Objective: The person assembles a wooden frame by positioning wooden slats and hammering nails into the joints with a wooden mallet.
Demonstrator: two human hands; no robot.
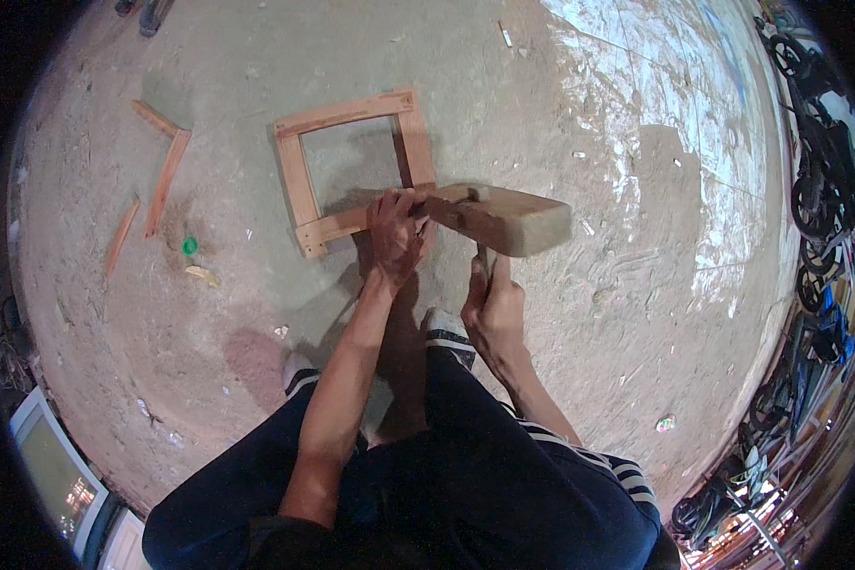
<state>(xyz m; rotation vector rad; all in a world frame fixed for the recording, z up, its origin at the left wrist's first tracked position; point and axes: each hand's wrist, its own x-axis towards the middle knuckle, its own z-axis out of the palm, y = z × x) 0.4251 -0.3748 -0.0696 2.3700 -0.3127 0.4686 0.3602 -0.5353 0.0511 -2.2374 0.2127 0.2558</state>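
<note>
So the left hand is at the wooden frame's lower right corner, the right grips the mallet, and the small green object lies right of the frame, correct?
Not quite: the small green object lies left of the wooden frame, as the head view shows. The rest stands for the left hand, right hand and mallet.

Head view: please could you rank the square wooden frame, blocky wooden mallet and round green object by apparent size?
1. Square wooden frame (outer outline)
2. Blocky wooden mallet
3. Round green object
</note>
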